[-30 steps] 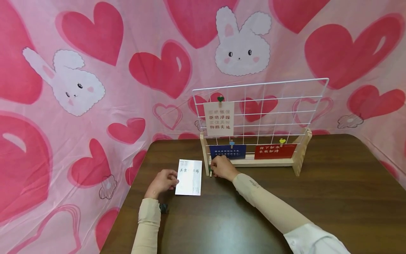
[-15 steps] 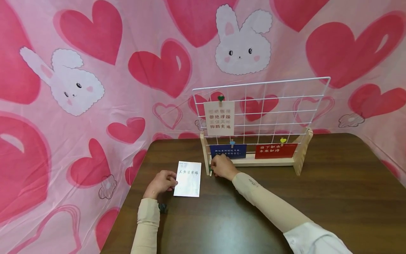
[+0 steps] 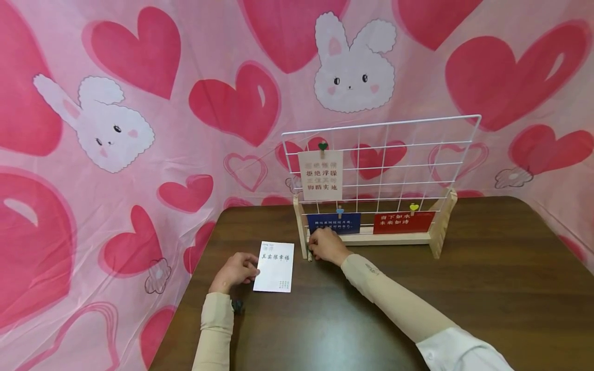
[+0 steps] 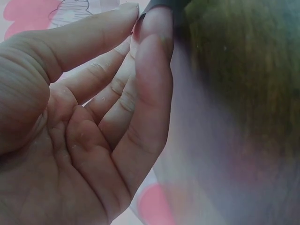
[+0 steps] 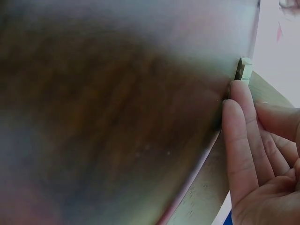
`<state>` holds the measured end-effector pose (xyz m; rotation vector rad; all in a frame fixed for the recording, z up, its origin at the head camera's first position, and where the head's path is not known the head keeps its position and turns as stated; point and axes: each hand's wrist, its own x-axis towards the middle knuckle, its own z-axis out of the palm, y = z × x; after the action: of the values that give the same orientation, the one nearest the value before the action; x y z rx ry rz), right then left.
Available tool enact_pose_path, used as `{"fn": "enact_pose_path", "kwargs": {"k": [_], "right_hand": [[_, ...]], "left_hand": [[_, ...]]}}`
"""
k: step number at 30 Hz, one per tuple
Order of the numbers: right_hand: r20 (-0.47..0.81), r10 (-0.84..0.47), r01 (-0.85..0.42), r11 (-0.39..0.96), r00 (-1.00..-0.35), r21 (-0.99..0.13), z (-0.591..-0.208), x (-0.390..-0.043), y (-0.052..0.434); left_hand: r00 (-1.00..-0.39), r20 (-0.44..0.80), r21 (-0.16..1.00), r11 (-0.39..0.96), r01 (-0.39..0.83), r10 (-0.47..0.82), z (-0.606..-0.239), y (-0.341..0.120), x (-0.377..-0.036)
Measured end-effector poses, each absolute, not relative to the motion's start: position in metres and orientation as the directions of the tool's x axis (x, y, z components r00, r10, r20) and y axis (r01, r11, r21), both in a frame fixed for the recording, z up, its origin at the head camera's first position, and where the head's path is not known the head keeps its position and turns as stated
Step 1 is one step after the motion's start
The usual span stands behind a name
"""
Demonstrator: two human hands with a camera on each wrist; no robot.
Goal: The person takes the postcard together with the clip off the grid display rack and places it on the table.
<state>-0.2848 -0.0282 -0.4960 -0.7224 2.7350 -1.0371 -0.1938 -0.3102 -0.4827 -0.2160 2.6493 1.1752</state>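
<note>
Lying flat on the dark wood worktop (image 3: 417,288), a white card (image 3: 275,266) reads 其实很幸福 — left hand (image 3: 234,270) pinches its edge; right hand (image 3: 326,246) pinches a small clip (image 3: 308,253) by the wire-grid stand (image 3: 376,180); pink heart-and-bunny backdrop (image 3: 139,129) behind.

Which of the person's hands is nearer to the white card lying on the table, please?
The left. The left hand touches the left edge of the white card, fingers at its side. The right hand lies apart, past the card's right edge, at the foot of the wooden stand.

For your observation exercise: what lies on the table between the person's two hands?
The white card lies between the left hand and right hand, in the head view.
</note>
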Motion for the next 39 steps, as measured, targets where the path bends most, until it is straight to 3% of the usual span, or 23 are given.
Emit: {"fn": "enact_pose_path", "kwargs": {"k": [10,21,39], "right_hand": [[0.066,-0.445,-0.338,0.565,-0.893,-0.753,-0.492,-0.283,-0.018],[0.092,-0.439,-0.347,0.546,-0.894,-0.762,-0.491,-0.278,-0.005],[0.218,-0.475,-0.468,0.507,-0.852,-0.724,-0.48,-0.253,0.016]], "left_hand": [[-0.962,-0.268,0.701,0.676,-0.228,-0.047,-0.483,-0.312,-0.193],[-0.967,-0.243,0.696,0.682,-0.225,-0.071,-0.481,-0.311,-0.191],[-0.999,0.045,0.666,0.746,0.016,-0.018,-0.453,-0.287,-0.19]]}}
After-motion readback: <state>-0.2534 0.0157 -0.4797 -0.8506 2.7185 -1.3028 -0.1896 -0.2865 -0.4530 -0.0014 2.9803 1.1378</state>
